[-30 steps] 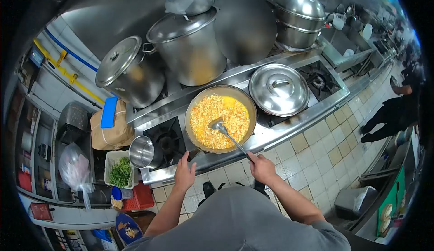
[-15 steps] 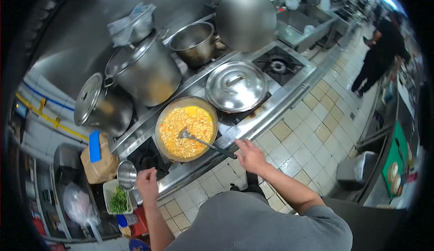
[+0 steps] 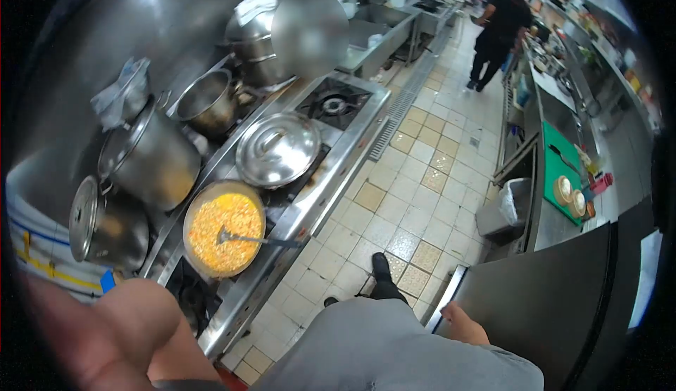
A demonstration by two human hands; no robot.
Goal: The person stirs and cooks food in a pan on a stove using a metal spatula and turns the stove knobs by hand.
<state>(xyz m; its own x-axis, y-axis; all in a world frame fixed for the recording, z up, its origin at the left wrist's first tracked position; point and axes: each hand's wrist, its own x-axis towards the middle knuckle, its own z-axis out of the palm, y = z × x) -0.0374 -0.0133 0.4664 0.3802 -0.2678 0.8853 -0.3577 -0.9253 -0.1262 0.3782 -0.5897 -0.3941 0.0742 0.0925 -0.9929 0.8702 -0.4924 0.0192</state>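
Note:
My left hand point(image 3: 81, 335) is raised close to the camera at the lower left, large and smeared, so its fingers cannot be made out. Beside my body on the right is my right hand point(image 3: 463, 323), near the edge of a dark steel-fronted unit point(image 3: 535, 306). Its fingers are mostly hidden, and whether it touches the edge is unclear. A wide pan point(image 3: 189, 256) on the stove holds a chopped orange-and-yellow food mixture point(image 3: 229, 232). Untouched, a ladle point(image 3: 243, 238) rests in the food with its dark handle over the rim toward me.
A lidded pan point(image 3: 278, 148), tall stockpots point(image 3: 158, 159) and an open pot point(image 3: 208, 102) stand on the stove point(image 3: 310, 201). Across the tiled aisle point(image 3: 394, 201) are a green cutting board point(image 3: 563, 159) and a bin point(image 3: 503, 215). A person in black point(image 3: 496, 32) is farther along.
The view has swung right. My left hand has come up close to the camera from beside a metal cup. My right hand has moved from near the ladle handle to my right side.

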